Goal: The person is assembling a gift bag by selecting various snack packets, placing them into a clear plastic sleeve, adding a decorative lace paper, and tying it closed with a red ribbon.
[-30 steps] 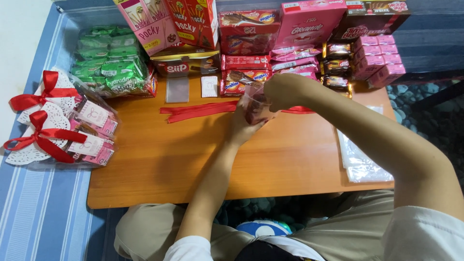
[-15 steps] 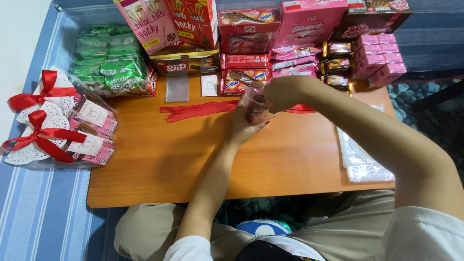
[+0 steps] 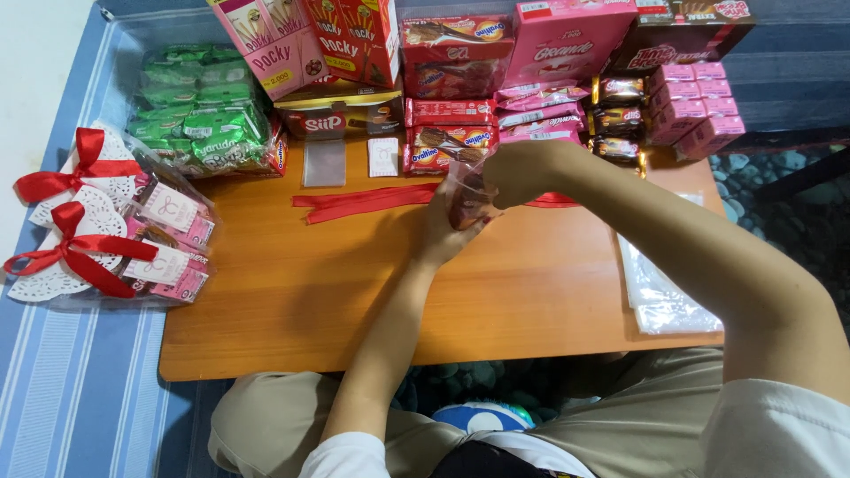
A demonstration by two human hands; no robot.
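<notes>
I had both hands raised just above the middle of the worktop (image 3: 292, 301). My left hand (image 3: 443, 232) cupped a small clear bag (image 3: 467, 190) from below, and my right hand (image 3: 518, 170) pinched its top; something dark showed inside. Two finished gift packs (image 3: 133, 230) with red bows lay at the left edge, so I judged this one only partly filled, with closing and tying left. A red ribbon (image 3: 363, 201) lay loose beside it, and spare clear bags (image 3: 660, 288) waited on the right.
</notes>
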